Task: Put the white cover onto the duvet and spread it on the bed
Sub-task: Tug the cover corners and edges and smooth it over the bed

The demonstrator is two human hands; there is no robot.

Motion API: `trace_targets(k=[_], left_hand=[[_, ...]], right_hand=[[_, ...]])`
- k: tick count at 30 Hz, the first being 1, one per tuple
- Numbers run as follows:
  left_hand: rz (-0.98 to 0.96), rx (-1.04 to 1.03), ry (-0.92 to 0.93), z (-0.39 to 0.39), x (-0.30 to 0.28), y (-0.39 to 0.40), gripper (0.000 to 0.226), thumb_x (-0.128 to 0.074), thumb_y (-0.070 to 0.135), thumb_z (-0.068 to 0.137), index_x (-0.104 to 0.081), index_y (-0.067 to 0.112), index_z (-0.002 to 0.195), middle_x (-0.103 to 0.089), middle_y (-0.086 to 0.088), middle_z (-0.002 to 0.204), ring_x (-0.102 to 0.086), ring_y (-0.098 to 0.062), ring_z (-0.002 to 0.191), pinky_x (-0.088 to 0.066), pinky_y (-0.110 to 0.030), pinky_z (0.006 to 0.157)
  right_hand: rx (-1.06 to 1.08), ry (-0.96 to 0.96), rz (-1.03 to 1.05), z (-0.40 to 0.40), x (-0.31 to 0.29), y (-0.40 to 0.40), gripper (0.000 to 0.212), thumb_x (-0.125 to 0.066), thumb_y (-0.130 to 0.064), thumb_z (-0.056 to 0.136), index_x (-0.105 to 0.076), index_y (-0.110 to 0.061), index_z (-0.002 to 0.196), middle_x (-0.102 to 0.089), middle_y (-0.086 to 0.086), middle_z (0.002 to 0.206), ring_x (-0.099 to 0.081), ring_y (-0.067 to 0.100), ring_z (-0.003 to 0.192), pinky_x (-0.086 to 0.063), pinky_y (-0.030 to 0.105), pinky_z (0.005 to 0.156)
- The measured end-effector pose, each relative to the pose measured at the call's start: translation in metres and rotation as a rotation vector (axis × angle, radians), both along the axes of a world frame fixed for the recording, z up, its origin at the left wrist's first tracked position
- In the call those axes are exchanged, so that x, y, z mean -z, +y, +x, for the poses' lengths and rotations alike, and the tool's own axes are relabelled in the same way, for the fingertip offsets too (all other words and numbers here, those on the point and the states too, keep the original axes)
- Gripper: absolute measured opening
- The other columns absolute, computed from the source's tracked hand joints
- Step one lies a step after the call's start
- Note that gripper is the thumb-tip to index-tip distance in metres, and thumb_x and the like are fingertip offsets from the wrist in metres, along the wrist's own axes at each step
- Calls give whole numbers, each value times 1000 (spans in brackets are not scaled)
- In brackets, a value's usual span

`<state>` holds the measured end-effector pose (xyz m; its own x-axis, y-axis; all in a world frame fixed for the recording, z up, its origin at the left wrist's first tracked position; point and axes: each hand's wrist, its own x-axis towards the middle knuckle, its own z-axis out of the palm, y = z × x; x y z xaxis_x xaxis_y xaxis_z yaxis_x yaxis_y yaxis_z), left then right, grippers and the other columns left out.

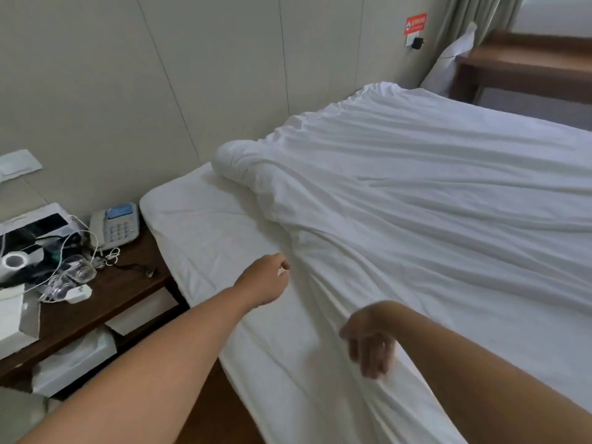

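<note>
Dark wood nightstand [134, 277] at left, just beside the mattress edge, w/ a white desk phone [114, 226] at its back corner by the wall. Also on it: tangled white cables [96, 251], a clear glass [81, 269], a tape roll [13, 261], a black plug on a cord [150, 271] & white boxes [14, 318]; tissue box [75, 360] on the shelf below. Far end: red sign [415, 23] on the wall above a socket w/ black adapter [417, 43], a white pillow [448, 64] leaning against a wooden bench [525, 64], greenish curtain [480, 14] beside.

Hotel bedroom: bed [205, 225], bedside desk phone [115, 226], red wall notice [415, 24].
</note>
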<state>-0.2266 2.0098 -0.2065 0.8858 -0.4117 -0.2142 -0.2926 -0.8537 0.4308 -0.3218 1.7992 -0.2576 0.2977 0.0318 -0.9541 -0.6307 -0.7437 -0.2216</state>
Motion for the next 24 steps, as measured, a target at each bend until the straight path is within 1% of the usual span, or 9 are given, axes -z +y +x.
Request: trace_targets(k=[2,4,11,14,16,18,21,22,24], left_hand=[[-4,-4,-49,59,10,-15,30,-46,30,102,-58,21,129,-55,-5,135,-57,-27,116,-51,-39,94],[25,37,-81,107,21,-28,31,-45,29,103,-56,21,130,-52,-5,136,-57,-28,114,-50,-37,90],[311,333,-197,287,44,-42,39,-45,28,101,-43,25,140,-42,-2,144,-43,-32,129,-45,-45,99],[413,363,-291,380,43,-43,61,-50,28,97,-24,29,152,-20,-5,160,-26,-36,143,-34,-52,111],[538,428,-313,440,45,-41,90,-60,47,87,-6,34,158,0,-6,166,-3,-37,152,-14,-60,120],[700,638,-364,488,58,-34,99,-63,66,73,-17,35,155,-16,-6,161,-6,-37,153,-1,-63,120],[639,1029,-414,506,113,22,39,-72,48,71,-66,26,103,-69,-3,99,-66,-29,100,-41,-40,93],[547,1043,-427,502,131,54,27,-78,38,63,-64,24,82,-67,-1,76,-66,-27,76,-42,-33,74],[374,980,-367,492,157,110,24,-77,25,56,-57,25,69,-59,2,61,-60,-27,61,-34,-34,65]], right_hand=[[237,-571,-113,81,2,-4,36,-36,-31,105,-54,-3,119,-68,21,103,-69,43,101,-60,36,64],[225,-963,-348,144,-3,0,35,-44,-33,101,-48,-11,127,-60,15,119,-59,39,111,-51,42,86],[243,-809,-523,259,48,4,81,-59,-68,83,-27,-22,142,-48,8,131,-48,33,122,-40,47,99],[300,-791,-461,290,52,5,58,-63,-53,84,-39,-21,127,-61,6,120,-60,32,112,-50,39,89],[83,-746,-407,292,60,29,44,-61,-46,86,-47,-26,123,-65,5,121,-62,33,115,-49,36,90],[-181,-594,-295,300,66,71,44,-66,-38,86,-50,-26,125,-63,7,127,-60,34,120,-48,36,96],[-336,-332,-40,346,45,112,39,-75,-36,83,-66,-12,112,-71,10,114,-72,28,99,-56,37,88],[-265,-307,19,369,34,117,31,-71,-38,84,-72,-9,96,-77,8,96,-74,25,81,-60,33,77],[113,-661,-64,424,21,115,29,-63,-39,91,-70,-13,82,-74,1,74,-71,22,67,-56,29,64]])
